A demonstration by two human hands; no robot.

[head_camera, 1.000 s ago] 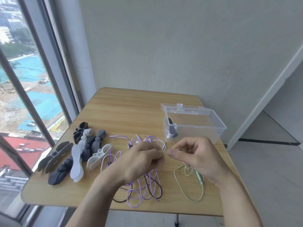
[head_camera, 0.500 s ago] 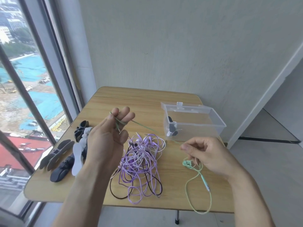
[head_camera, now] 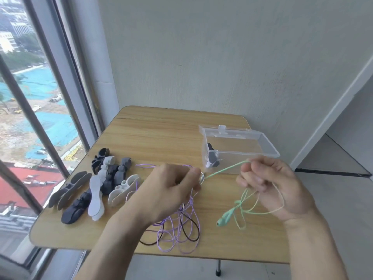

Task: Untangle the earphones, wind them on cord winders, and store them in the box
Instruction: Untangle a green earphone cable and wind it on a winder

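Nearest: tangle of thin glossy purple earphone cords (head_camera: 177, 229) with one dark brown cord (head_camera: 187, 229) looped through, on the front edge of the wood-grain table (head_camera: 161, 138); its upper part is hidden under the left hand (head_camera: 171, 188). Left hand's fingers are curled, pinching one end of the mint green earphone cable (head_camera: 224, 170). The taut stretch runs up-right to the right hand (head_camera: 268, 184), fingers curled round it; slack loops and a green earbud (head_camera: 223, 220) hang below. Left of the tangle: pile of flat, bone-shaped cord winders (head_camera: 96, 188), matte grey, white, dark. Farther right: clear plastic box (head_camera: 266, 146), open, a wound dark winder (head_camera: 212, 158) inside, details unclear.
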